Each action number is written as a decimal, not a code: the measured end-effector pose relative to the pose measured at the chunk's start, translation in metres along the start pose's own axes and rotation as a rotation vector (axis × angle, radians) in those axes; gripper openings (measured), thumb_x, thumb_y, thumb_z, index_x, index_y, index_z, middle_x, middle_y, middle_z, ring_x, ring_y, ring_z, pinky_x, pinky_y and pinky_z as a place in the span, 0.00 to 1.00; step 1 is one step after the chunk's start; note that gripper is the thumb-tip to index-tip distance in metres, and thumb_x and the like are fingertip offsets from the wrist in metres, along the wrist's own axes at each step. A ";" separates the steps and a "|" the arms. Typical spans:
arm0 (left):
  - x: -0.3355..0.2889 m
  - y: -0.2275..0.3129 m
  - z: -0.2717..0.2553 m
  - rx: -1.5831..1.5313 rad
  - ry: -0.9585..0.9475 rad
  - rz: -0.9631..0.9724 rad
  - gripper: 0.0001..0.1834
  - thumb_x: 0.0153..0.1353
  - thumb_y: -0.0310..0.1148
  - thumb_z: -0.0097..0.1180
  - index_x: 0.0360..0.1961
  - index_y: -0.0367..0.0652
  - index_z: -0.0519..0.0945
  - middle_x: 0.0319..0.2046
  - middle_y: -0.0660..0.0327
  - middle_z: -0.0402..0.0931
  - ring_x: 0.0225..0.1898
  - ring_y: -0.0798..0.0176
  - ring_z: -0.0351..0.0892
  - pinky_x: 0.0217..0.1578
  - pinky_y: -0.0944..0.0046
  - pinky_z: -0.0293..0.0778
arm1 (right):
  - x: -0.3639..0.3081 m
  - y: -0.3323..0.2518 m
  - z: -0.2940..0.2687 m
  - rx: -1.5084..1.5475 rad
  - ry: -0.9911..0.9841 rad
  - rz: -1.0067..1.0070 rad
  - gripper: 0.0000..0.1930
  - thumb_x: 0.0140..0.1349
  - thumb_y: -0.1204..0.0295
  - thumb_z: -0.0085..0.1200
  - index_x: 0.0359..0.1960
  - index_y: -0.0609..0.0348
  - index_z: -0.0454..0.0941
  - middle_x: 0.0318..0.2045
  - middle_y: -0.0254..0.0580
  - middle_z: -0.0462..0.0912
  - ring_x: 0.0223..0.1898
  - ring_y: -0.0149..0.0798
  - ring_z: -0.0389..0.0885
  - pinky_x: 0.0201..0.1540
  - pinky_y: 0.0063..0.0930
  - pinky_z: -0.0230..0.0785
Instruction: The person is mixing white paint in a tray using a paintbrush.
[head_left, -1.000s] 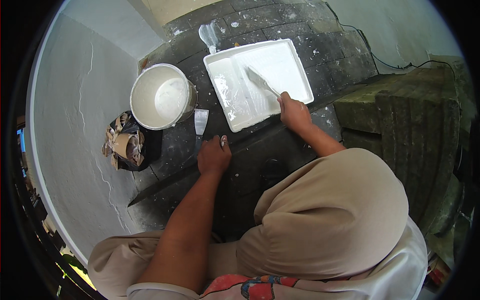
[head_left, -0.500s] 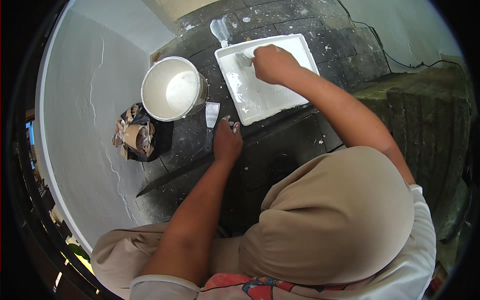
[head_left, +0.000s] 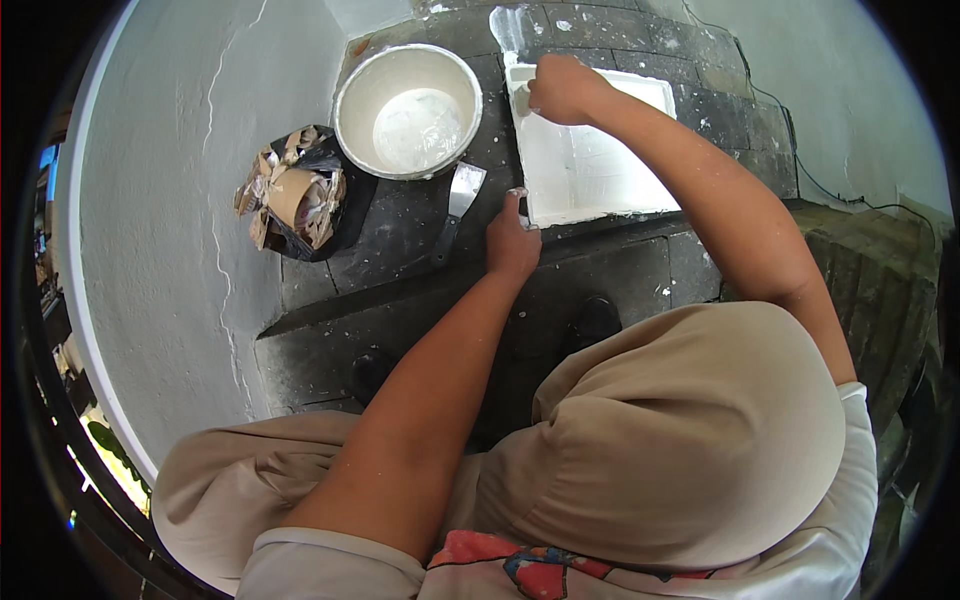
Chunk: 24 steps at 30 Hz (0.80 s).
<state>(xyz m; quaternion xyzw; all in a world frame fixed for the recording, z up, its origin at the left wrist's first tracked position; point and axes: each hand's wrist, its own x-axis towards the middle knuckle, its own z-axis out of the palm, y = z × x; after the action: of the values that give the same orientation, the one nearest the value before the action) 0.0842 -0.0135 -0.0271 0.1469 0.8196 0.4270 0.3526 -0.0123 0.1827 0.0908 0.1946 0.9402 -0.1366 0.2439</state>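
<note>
A white rectangular tray coated inside with wet white paint lies on the dark tiled step. At its near left corner, my left hand grips the rim, fingers closed. My right hand is closed over the tray's far left corner. It holds a small pale grey flat-ended tool against the inner wall; its handle is hidden in my fist. Left of my left hand lies a putty knife with a broad metal blade and dark handle. Behind it stands a round white bucket with white paint residue inside.
A black bag stuffed with torn brown cardboard sits against the cracked grey wall. A white smear lies beyond the tray. At right, a dark cable runs along the wall above mossy steps. My shoes are below the step edge.
My left hand has moved from beside the putty knife to the tray's near left corner and closed on it. My right hand has shifted toward the far left corner. The view has shifted.
</note>
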 end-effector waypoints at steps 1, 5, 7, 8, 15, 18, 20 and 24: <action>0.000 0.001 0.004 -0.015 0.000 -0.001 0.30 0.50 0.24 0.57 0.57 0.48 0.67 0.31 0.47 0.78 0.35 0.44 0.80 0.40 0.53 0.73 | 0.003 0.007 0.005 -0.019 0.014 -0.019 0.16 0.54 0.67 0.52 0.36 0.69 0.82 0.41 0.62 0.81 0.45 0.57 0.81 0.48 0.42 0.74; -0.001 -0.008 0.003 -0.011 0.008 -0.016 0.31 0.49 0.24 0.56 0.57 0.48 0.65 0.28 0.50 0.78 0.33 0.46 0.80 0.38 0.53 0.74 | -0.008 -0.009 -0.001 0.043 0.051 -0.037 0.16 0.56 0.67 0.51 0.32 0.72 0.81 0.38 0.64 0.81 0.43 0.59 0.80 0.48 0.43 0.73; -0.001 -0.005 0.006 -0.017 0.001 -0.007 0.31 0.50 0.24 0.56 0.58 0.48 0.65 0.28 0.50 0.78 0.33 0.47 0.80 0.38 0.53 0.74 | -0.014 -0.007 -0.005 0.074 0.052 -0.016 0.16 0.56 0.67 0.50 0.31 0.73 0.81 0.38 0.65 0.80 0.43 0.60 0.80 0.48 0.43 0.73; -0.002 -0.003 0.006 -0.026 -0.016 -0.024 0.31 0.50 0.25 0.57 0.58 0.48 0.65 0.29 0.49 0.78 0.34 0.45 0.80 0.39 0.53 0.74 | -0.015 -0.004 -0.005 0.095 0.059 -0.012 0.17 0.57 0.66 0.50 0.31 0.73 0.81 0.38 0.66 0.80 0.42 0.60 0.80 0.48 0.43 0.72; -0.004 0.005 0.003 -0.020 -0.022 -0.044 0.29 0.52 0.22 0.55 0.57 0.47 0.66 0.33 0.44 0.78 0.37 0.41 0.79 0.39 0.49 0.73 | -0.016 0.013 -0.004 0.206 0.113 0.025 0.18 0.58 0.64 0.51 0.31 0.74 0.81 0.34 0.69 0.80 0.41 0.63 0.80 0.47 0.45 0.71; -0.003 0.006 0.001 -0.013 -0.056 -0.052 0.31 0.51 0.26 0.57 0.59 0.49 0.63 0.33 0.43 0.79 0.39 0.41 0.80 0.41 0.50 0.73 | -0.025 0.017 -0.011 0.311 0.161 0.047 0.18 0.59 0.65 0.50 0.31 0.73 0.81 0.32 0.68 0.80 0.39 0.63 0.80 0.46 0.45 0.71; -0.003 0.004 0.000 -0.002 -0.046 -0.041 0.31 0.51 0.26 0.57 0.59 0.49 0.63 0.33 0.43 0.79 0.39 0.41 0.79 0.42 0.50 0.73 | -0.035 0.018 -0.018 0.357 0.166 0.065 0.18 0.59 0.65 0.49 0.31 0.72 0.81 0.31 0.67 0.80 0.39 0.63 0.80 0.46 0.45 0.71; -0.003 0.000 0.001 0.013 -0.037 -0.022 0.32 0.51 0.27 0.57 0.59 0.49 0.63 0.34 0.43 0.78 0.39 0.40 0.79 0.42 0.50 0.73 | -0.054 0.029 -0.024 0.204 0.258 0.009 0.16 0.64 0.64 0.47 0.37 0.66 0.81 0.29 0.60 0.81 0.33 0.58 0.80 0.41 0.43 0.70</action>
<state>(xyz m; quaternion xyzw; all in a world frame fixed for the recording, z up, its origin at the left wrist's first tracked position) 0.0869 -0.0144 -0.0266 0.1479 0.8172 0.4152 0.3714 0.0337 0.2012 0.1341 0.2384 0.9441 -0.2043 0.1007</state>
